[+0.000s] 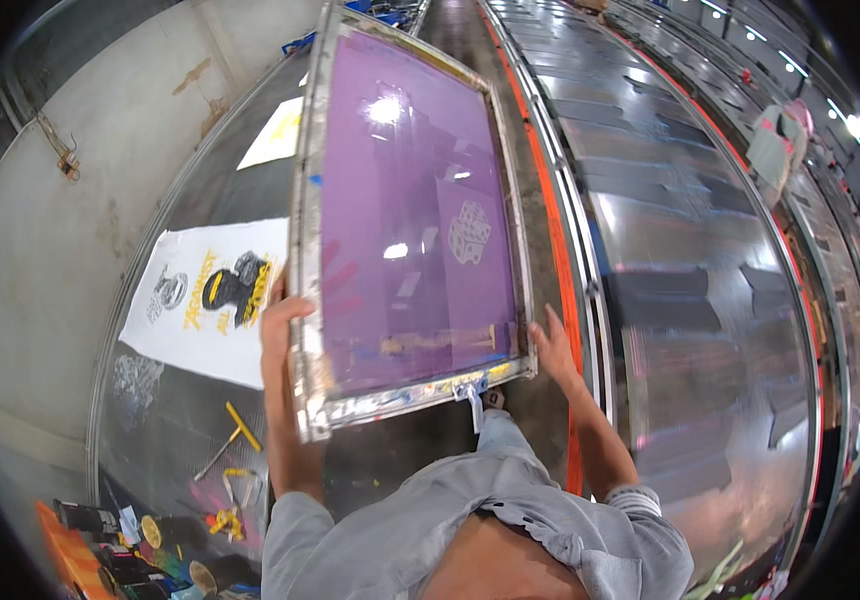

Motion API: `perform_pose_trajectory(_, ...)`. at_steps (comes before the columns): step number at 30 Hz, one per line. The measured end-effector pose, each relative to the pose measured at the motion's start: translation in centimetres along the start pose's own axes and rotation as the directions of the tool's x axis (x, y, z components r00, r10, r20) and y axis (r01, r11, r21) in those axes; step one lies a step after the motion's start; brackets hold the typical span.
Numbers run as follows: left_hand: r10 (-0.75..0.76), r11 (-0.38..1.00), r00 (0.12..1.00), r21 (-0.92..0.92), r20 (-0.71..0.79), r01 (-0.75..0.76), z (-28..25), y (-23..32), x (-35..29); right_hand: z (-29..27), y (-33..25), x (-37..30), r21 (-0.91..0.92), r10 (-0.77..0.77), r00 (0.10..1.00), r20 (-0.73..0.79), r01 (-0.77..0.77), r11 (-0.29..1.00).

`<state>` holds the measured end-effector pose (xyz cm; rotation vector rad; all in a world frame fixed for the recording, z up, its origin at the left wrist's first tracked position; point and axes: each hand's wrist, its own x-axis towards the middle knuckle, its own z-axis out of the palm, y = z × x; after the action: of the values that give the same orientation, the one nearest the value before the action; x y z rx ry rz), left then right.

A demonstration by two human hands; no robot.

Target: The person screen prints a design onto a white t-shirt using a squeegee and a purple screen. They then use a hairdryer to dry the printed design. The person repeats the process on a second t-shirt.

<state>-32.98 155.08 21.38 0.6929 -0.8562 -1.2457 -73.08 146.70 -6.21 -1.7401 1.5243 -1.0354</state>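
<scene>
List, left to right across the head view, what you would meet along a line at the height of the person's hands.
Pale wall, printed white sheet, left hand, framed purple printing screen, right hand, long shiny-topped table.

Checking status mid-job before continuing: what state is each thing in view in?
Framed screen: held up, tilted
Left grip: closed on the framed screen's left edge
Right grip: fingers open at the right edge, contact unclear
Printed white sheet: spread on the left table
Yellow-handled tool: lying on that table
Dark panels: lying flat on the right table
Ceiling lights: lit
</scene>
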Motion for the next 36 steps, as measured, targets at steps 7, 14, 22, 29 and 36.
perform_pose_trajectory(7, 0.166, 0.986, 0.986, -0.001, -0.022, -0.166, -1.5, -2.8, 15.5, 0.2, 0.8, 29.4, 0.658, 0.361, 0.861, 0.357, -0.506, 0.558)
perform_pose_trajectory(14, -0.381, 0.887, 0.772, 0.034, -0.51, 0.46, -14.8, -16.8, 35.7, -3.8, 2.0, 53.8, 0.431, 0.272, 0.962, 0.03, -0.258, 0.864)
perform_pose_trajectory(22, -0.373, 0.924, 0.89, -0.014, -0.263, 0.383, -11.4, -31.3, 65.7, -12.9, 6.8, 71.9, 0.389, 0.214, 0.957, -0.196, -0.125, 0.913)
perform_pose_trajectory(29, -0.428, 0.901, 0.897, 0.027, -0.11, 0.433, -7.0, -33.4, 81.6, -14.8, 10.1, 83.9, 0.292, 0.389, 0.873, -0.294, -0.305, 0.906)
perform_pose_trajectory(36, -0.381, 0.906, 0.798, -0.016, -0.467, 0.423, -14.8, -38.3, 91.8, -4.5, 12.1, 104.6, 0.211, 0.357, 0.934, -0.03, -0.343, 0.915)
